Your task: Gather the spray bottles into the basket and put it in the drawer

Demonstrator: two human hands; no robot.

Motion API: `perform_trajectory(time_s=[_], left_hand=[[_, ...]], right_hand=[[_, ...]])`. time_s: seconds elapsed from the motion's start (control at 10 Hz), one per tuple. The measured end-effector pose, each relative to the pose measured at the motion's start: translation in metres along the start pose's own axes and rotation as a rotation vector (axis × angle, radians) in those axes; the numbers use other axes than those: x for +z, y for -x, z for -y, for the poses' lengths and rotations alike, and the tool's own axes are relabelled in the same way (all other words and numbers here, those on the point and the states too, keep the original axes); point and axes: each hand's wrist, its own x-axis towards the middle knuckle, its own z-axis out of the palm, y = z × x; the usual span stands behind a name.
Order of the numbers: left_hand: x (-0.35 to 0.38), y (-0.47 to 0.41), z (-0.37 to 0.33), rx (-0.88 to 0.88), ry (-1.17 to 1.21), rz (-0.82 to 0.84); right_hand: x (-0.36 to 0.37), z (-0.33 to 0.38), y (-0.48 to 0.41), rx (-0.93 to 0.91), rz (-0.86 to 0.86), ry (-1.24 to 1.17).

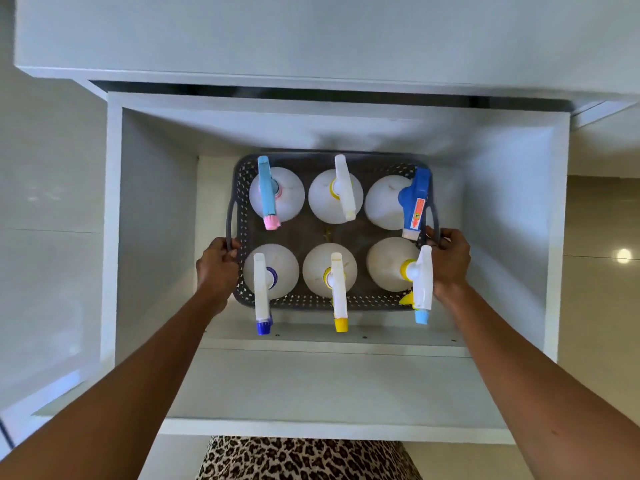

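A grey perforated basket (311,301) sits low inside the open white drawer (159,216). Several white spray bottles stand upright in it in two rows, among them one with a light-blue trigger head (266,190) at the back left and one with a dark-blue head (415,199) at the back right. My left hand (217,263) is closed around the basket's left handle. My right hand (448,259) is closed around the right handle. The front row's nozzles stick out over the basket's near rim.
The drawer's tall white walls enclose the basket on all sides, with some room to its left and right. A white countertop edge (311,39) overhangs the drawer's back. Pale floor tiles (602,254) lie on both sides. Leopard-print clothing (308,459) is below the drawer front.
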Motion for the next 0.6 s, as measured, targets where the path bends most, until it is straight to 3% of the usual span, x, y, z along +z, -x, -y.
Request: perform_trajectory(time_s=[0.4,0.6], left_hand=[[-0.015,0.005,0.004,0.028,0.099,0.104],[-0.038,0.045,0.015,0.011,0.221,0.024]], right_hand=[[-0.005,-0.006,0.008,0.011,0.058,0.041],[-0.028,-0.002,0.046,0.108,-0.005,-0.122]])
